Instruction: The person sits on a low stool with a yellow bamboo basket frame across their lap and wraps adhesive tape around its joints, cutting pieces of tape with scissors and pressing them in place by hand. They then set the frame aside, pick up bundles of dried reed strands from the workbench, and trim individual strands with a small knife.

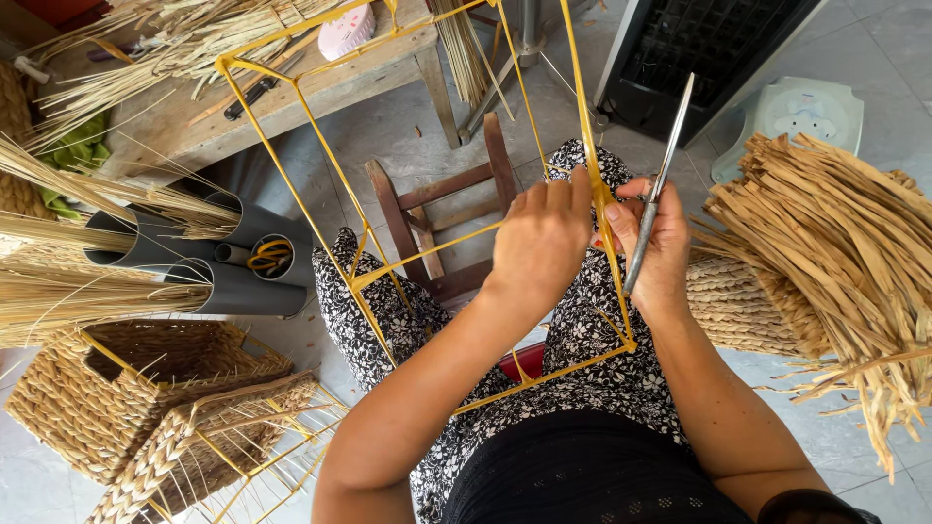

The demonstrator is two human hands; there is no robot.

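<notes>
A yellow wire box frame (320,150) rests over my lap, tilted away from me. My left hand (541,241) grips one upright bar of the frame near its right side. My right hand (652,245) sits just beside it, touching the same bar and holding a long thin metal tool (660,180) that points up and away. The fingers of both hands meet at the bar, so what lies between them is hidden.
A bundle of dried flat straw (840,252) lies at my right over a woven piece. At left are grey pipes (223,262) holding reeds, woven baskets (116,398) and a part-woven frame. A small wooden stool (442,209), a wooden table (320,87) and a black crate stand ahead.
</notes>
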